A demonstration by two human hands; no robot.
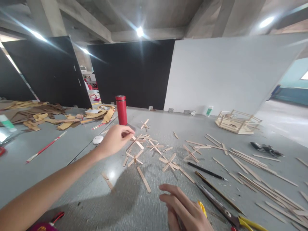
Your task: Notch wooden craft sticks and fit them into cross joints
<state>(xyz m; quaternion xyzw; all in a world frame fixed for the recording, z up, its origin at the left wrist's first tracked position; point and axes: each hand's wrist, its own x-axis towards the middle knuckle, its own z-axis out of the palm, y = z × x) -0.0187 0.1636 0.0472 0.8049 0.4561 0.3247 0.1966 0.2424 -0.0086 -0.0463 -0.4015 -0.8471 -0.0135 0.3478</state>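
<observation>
My left hand (115,139) reaches out over the grey table (72,179), its fingers pinched on a crossed piece of wooden sticks (136,142). Several more glued stick crosses (169,162) lie scattered just beyond it. My right hand (184,208) rests low near the table's front edge with its fingers stretched out flat, holding nothing. Yellow-handled scissors (231,218) lie right beside it. A single loose stick (143,179) lies between the two hands.
A red flask (121,110) stands behind the left hand. A black pen (205,170) and many loose sticks (255,183) lie to the right. A stick-built frame (237,121) sits far right. Cardboard scraps (43,114) pile at far left.
</observation>
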